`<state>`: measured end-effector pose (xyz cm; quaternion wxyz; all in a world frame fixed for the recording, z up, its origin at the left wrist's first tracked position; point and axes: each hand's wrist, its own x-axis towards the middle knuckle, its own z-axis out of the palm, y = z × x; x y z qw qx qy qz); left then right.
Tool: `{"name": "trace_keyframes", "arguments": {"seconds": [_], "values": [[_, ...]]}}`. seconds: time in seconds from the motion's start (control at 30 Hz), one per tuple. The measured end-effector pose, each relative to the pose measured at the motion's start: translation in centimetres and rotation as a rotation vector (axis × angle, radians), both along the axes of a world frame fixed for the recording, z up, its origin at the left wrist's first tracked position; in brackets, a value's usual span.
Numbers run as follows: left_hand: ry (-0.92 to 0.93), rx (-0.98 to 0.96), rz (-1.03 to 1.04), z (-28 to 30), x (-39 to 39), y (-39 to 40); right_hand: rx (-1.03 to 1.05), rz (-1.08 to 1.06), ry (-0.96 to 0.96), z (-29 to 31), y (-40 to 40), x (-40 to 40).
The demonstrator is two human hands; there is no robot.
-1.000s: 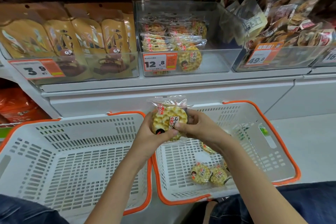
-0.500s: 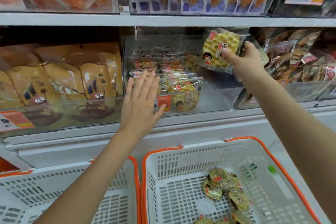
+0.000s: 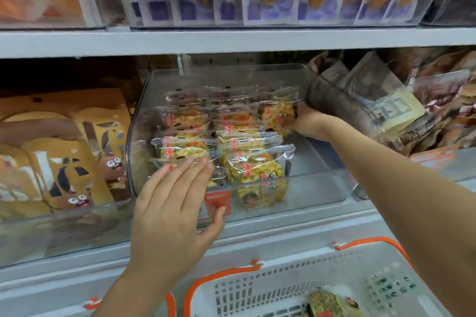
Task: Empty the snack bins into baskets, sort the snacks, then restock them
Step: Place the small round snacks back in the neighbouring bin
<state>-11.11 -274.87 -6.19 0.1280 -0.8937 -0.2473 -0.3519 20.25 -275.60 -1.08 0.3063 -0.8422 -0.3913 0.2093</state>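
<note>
While the right hand (image 3: 305, 121) grips a snack pack (image 3: 278, 117) inside the clear bin (image 3: 322, 188), at its back-right w/ stacked packs (image 3: 226, 141) to its left, the left hand (image 3: 175, 203) lies flat & open vs. the bin's front wall.

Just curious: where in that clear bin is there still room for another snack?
The bin's right floor is bare, between the stacked snacks and its right wall, below the right hand. The left half is crowded.
</note>
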Motion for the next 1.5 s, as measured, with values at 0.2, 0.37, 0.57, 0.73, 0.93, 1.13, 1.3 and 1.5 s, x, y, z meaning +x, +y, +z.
{"name": "trace_keyframes", "arguments": {"seconds": [0.2,0.37,0.57,0.73,0.93,1.13,1.3,1.5], "values": [[0.029,-0.025,0.017,0.1,-0.2,-0.3,0.023,0.022,0.335,-1.0,0.4,0.9],[0.055,-0.090,-0.057,0.6,-1.2,-0.5,0.150,-0.066,0.211,0.6,-2.3,-1.3],[-0.200,-0.123,-0.225,-1.6,-3.8,-3.9,0.664,-0.142,-0.314,2.5,-14.2,-8.8],[-0.155,-0.367,-0.229,-7.2,-3.5,-8.7,0.766,-0.553,-0.388,-8.6,-20.0,-12.6],[0.512,-1.116,-0.111,-16.3,-0.5,-15.0,-0.188,-0.471,0.192,-25.8,-28.0,-12.7],[0.865,-1.622,0.064,-25.3,2.3,-18.7,-0.520,-0.548,0.281,-33.9,-32.1,-11.4],[0.767,-1.863,0.334,-29.6,3.3,-21.8,-0.620,-0.571,0.486,-36.7,-32.7,-12.1],[0.714,-1.920,0.351,-31.2,2.8,-23.1,-0.843,-0.442,0.407,-37.0,-32.8,-13.3]]}}
